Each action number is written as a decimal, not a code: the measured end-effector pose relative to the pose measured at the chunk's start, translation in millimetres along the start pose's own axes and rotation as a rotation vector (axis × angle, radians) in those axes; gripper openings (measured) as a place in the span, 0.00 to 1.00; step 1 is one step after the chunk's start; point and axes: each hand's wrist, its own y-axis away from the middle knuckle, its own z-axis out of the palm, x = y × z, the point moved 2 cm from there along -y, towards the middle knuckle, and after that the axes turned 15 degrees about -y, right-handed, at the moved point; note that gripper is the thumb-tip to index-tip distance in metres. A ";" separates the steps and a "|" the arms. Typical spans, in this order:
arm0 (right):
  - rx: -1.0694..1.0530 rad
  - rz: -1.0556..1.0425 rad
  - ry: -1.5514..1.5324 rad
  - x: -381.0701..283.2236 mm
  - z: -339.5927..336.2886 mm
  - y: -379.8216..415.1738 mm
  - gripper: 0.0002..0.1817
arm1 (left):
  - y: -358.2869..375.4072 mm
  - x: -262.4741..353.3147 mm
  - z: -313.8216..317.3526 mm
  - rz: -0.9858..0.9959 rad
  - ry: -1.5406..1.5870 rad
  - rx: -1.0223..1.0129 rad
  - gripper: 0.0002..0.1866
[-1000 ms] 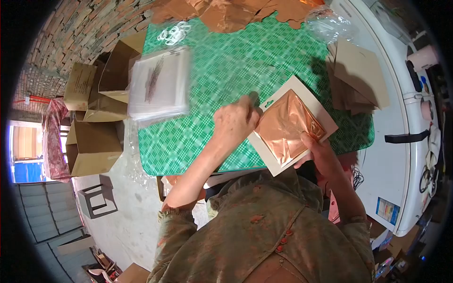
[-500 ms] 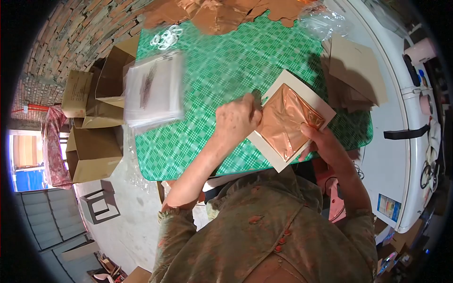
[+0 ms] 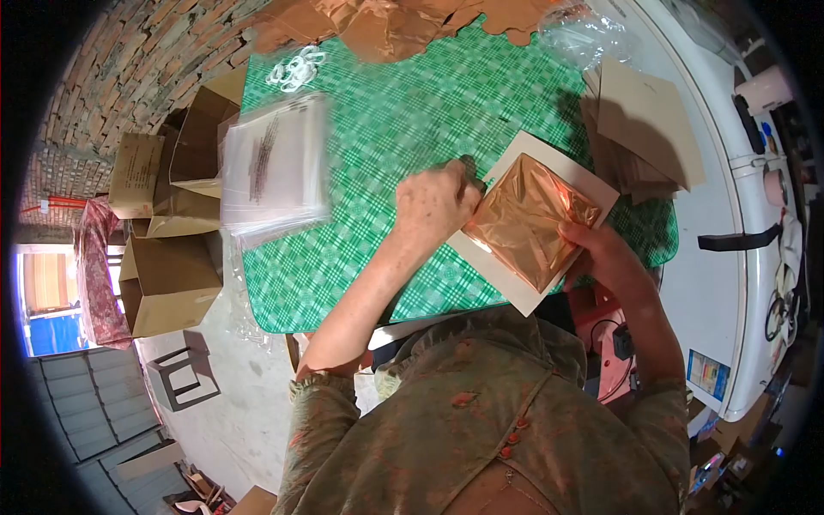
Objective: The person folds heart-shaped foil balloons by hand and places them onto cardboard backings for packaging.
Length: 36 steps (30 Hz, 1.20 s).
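Note:
A shiny copper-coloured foil piece (image 3: 528,215), square and creased, lies on a larger beige card (image 3: 525,300). My right hand (image 3: 592,245) grips the card's right edge, thumb on top of the foil and the fingers mostly underneath. At the card's left corner my left hand (image 3: 436,202) is closed in a fist, knuckles up. A small dark object (image 3: 469,163) shows at its fingertips; its kind is not clear. Both hands are over the green checked tablecloth (image 3: 386,112).
A stack of clear plastic sleeves (image 3: 279,167) lies on the left, with white looped bands (image 3: 297,69) behind it. Copper foil sheets (image 3: 386,26) cover the back edge. Beige cards (image 3: 648,120) and crumpled clear plastic (image 3: 584,34) are at right. Cardboard boxes (image 3: 176,287) stand left.
The card with the foil has shifted slightly right, together with my right hand. My left hand stays closed by the card's left corner, turned a little.

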 end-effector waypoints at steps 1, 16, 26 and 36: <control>-0.015 0.009 -0.003 -0.1 -1.6 -1.4 0.29 | 0.0 1.0 -2.6 -0.007 0.002 -0.027 0.12; -0.069 0.077 -0.036 -2.4 -21.4 -14.8 0.27 | 8.5 8.2 1.2 0.174 -0.063 0.146 0.09; -0.113 0.015 0.003 6.3 -2.6 -7.3 0.30 | 20.9 10.8 -14.6 0.268 -0.127 0.171 0.09; -0.112 -0.003 -0.125 18.5 12.7 -9.9 0.31 | 18.1 15.8 -27.7 0.272 -0.125 0.067 0.11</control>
